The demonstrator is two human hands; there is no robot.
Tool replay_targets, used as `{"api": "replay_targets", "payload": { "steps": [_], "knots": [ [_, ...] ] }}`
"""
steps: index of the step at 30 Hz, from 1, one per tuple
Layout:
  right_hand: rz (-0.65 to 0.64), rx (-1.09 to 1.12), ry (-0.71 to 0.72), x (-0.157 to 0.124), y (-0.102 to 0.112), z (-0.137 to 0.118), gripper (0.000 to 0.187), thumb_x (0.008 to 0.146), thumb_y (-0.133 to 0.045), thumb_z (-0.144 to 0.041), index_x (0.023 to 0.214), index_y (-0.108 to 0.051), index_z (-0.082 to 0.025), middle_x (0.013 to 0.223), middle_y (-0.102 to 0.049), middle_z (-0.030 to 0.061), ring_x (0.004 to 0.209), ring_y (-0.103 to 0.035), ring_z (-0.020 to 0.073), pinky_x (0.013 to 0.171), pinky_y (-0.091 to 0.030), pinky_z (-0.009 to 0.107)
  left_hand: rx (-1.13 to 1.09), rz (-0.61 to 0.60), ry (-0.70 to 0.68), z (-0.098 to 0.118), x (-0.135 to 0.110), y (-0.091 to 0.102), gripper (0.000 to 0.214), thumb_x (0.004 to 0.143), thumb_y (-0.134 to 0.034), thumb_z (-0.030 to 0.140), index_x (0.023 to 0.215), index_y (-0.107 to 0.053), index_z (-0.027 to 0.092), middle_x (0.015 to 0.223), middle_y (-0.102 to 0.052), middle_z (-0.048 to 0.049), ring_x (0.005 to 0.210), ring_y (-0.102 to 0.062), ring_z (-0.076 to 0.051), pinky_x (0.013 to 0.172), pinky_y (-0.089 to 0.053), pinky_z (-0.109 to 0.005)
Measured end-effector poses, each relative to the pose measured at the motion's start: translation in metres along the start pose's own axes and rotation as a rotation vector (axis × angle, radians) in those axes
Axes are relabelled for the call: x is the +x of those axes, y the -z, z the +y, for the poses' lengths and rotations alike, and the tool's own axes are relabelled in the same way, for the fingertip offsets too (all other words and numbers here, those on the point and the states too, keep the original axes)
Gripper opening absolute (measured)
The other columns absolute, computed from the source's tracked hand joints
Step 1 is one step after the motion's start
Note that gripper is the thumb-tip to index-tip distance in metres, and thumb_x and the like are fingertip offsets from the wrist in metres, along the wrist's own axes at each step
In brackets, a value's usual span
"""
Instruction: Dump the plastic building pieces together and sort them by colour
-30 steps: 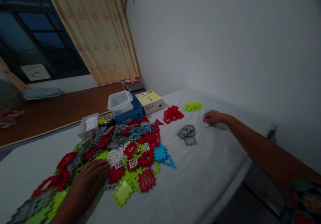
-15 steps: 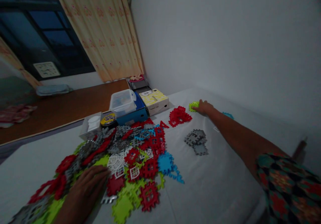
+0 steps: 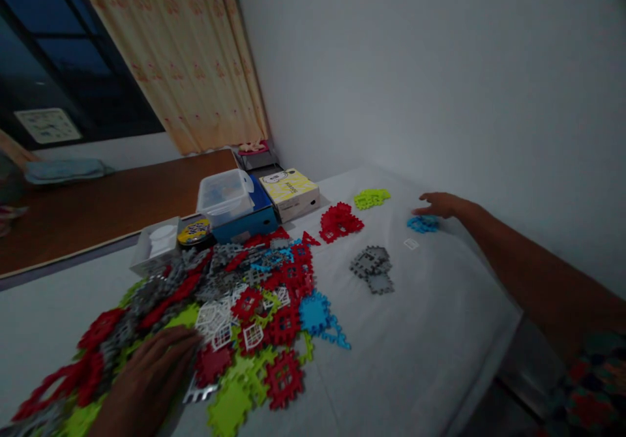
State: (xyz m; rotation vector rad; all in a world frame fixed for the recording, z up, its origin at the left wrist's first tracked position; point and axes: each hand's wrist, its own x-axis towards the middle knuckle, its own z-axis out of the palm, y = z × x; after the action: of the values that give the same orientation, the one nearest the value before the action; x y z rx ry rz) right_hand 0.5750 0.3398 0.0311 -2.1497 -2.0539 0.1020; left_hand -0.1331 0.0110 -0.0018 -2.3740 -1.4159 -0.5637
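My left hand (image 3: 147, 375) lies flat, fingers spread, on a big mixed pile of red, green, grey, white and blue plastic puzzle tiles (image 3: 235, 306) on the white bed (image 3: 430, 319). My right hand (image 3: 437, 203) reaches far out, fingers stretched, just above a small heap of blue tiles (image 3: 423, 224) near the wall. Sorted heaps lie apart from the pile: red tiles (image 3: 340, 220), green tiles (image 3: 372, 197) and grey tiles (image 3: 372, 267). A single small white piece (image 3: 411, 243) rests beside the blue heap.
At the bed's far edge stand a clear lidded tub (image 3: 225, 195) on a blue box (image 3: 244, 223), a yellow-topped carton (image 3: 291, 192), a small white container (image 3: 157, 241) and a round tin (image 3: 194, 231). A curtain (image 3: 180, 59) hangs beside a dark window.
My right hand left the small white piece, swung over to the green heap, then came back right to the blue heap. My left hand stayed on the big pile.
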Motion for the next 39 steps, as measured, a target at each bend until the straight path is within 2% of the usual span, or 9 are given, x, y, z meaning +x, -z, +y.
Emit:
{"api": "replay_targets", "payload": {
  "steps": [3, 5, 10, 18, 21, 24, 28, 32, 39],
  "knots": [
    [-0.15, -0.006, -0.052, -0.035, -0.011, 0.025, 0.101, 0.065, -0.069, -0.07, 0.145, -0.045, -0.012, 0.134, -0.058, 0.0225, 0.108, -0.065, 0.0368, 0.09, -0.054, 0.047, 0.005, -0.011, 0.022, -0.011, -0.008, -0.01, 0.042, 0.095, -0.04, 0.056, 0.111, -0.071, 0.032, 0.11, -0.073, -0.0031, 0.102, -0.067, -0.023, 0.09, -0.056, -0.034],
    [-0.14, 0.013, -0.01, -0.043, -0.019, 0.024, 0.101, 0.068, -0.067, -0.069, 0.147, -0.042, -0.012, 0.137, -0.057, 0.0217, 0.118, -0.059, 0.0371, 0.098, -0.049, 0.047, 0.005, -0.016, 0.021, -0.015, -0.01, -0.013, 0.043, 0.095, -0.04, 0.056, 0.111, -0.071, 0.031, 0.11, -0.072, -0.0037, 0.103, -0.067, -0.023, 0.09, -0.056, -0.034],
    [-0.052, 0.048, 0.097, -0.022, -0.033, -0.008, 0.071, 0.076, -0.063, -0.06, 0.134, -0.059, -0.019, 0.136, -0.06, 0.0123, 0.123, -0.057, 0.0335, 0.103, -0.045, 0.043, 0.023, 0.011, -0.016, -0.008, -0.004, -0.006, 0.04, 0.095, -0.041, 0.053, 0.111, -0.07, 0.031, 0.11, -0.072, -0.0034, 0.102, -0.067, -0.022, 0.088, -0.056, -0.034],
    [0.074, 0.045, 0.032, -0.015, -0.029, -0.038, 0.063, 0.085, -0.054, -0.058, 0.131, -0.061, -0.016, 0.132, -0.062, 0.016, 0.117, -0.06, 0.0304, 0.096, -0.049, 0.04, 0.014, -0.001, -0.016, 0.004, 0.006, 0.005, 0.04, 0.096, -0.039, 0.05, 0.112, -0.07, 0.031, 0.109, -0.073, -0.0034, 0.101, -0.067, -0.022, 0.086, -0.057, -0.035],
    [0.093, 0.024, 0.125, -0.04, -0.02, -0.039, 0.049, 0.087, -0.055, -0.051, 0.122, -0.067, -0.019, 0.12, -0.069, 0.0134, 0.106, -0.065, 0.0278, 0.09, -0.05, 0.037, 0.006, 0.012, -0.005, 0.004, 0.007, 0.004, 0.04, 0.096, -0.04, 0.051, 0.109, -0.071, 0.03, 0.108, -0.073, -0.004, 0.101, -0.067, -0.023, 0.087, -0.057, -0.036],
    [-0.054, 0.134, 0.341, -0.079, -0.019, -0.047, 0.037, 0.087, -0.056, -0.048, 0.11, -0.072, -0.025, 0.107, -0.074, 0.0045, 0.093, -0.069, 0.0212, 0.082, -0.051, 0.029, -0.006, 0.023, -0.015, 0.003, 0.007, 0.003, 0.04, 0.095, -0.042, 0.052, 0.108, -0.071, 0.028, 0.109, -0.072, -0.0046, 0.101, -0.067, -0.023, 0.087, -0.056, -0.036],
    [-0.066, 0.138, 0.403, -0.129, -0.027, -0.058, 0.034, 0.082, -0.062, -0.043, 0.108, -0.074, -0.022, 0.104, -0.073, 0.007, 0.088, -0.069, 0.0208, 0.079, -0.051, 0.028, 0.0, 0.016, -0.004, 0.001, 0.006, -0.001, 0.042, 0.095, -0.041, 0.053, 0.107, -0.072, 0.028, 0.109, -0.072, -0.0049, 0.102, -0.067, -0.023, 0.089, -0.055, -0.037],
    [0.024, 0.012, 0.348, -0.151, -0.029, -0.046, 0.034, 0.086, -0.057, -0.04, 0.107, -0.074, -0.02, 0.104, -0.072, 0.0101, 0.09, -0.067, 0.0231, 0.08, -0.049, 0.032, 0.0, 0.005, 0.023, -0.001, 0.005, -0.004, 0.045, 0.095, -0.04, 0.055, 0.105, -0.073, 0.026, 0.109, -0.072, -0.0056, 0.101, -0.067, -0.022, 0.092, -0.054, -0.035],
    [0.104, -0.014, 0.11, -0.154, -0.024, 0.008, 0.037, 0.088, -0.051, -0.04, 0.109, -0.072, -0.017, 0.111, -0.07, 0.0131, 0.098, -0.065, 0.0252, 0.087, -0.049, 0.036, 0.002, 0.017, -0.045, -0.001, 0.009, -0.001, 0.047, 0.096, -0.037, 0.055, 0.105, -0.073, 0.026, 0.107, -0.073, -0.0059, 0.1, -0.067, -0.022, 0.09, -0.054, -0.034]
  ]
}}
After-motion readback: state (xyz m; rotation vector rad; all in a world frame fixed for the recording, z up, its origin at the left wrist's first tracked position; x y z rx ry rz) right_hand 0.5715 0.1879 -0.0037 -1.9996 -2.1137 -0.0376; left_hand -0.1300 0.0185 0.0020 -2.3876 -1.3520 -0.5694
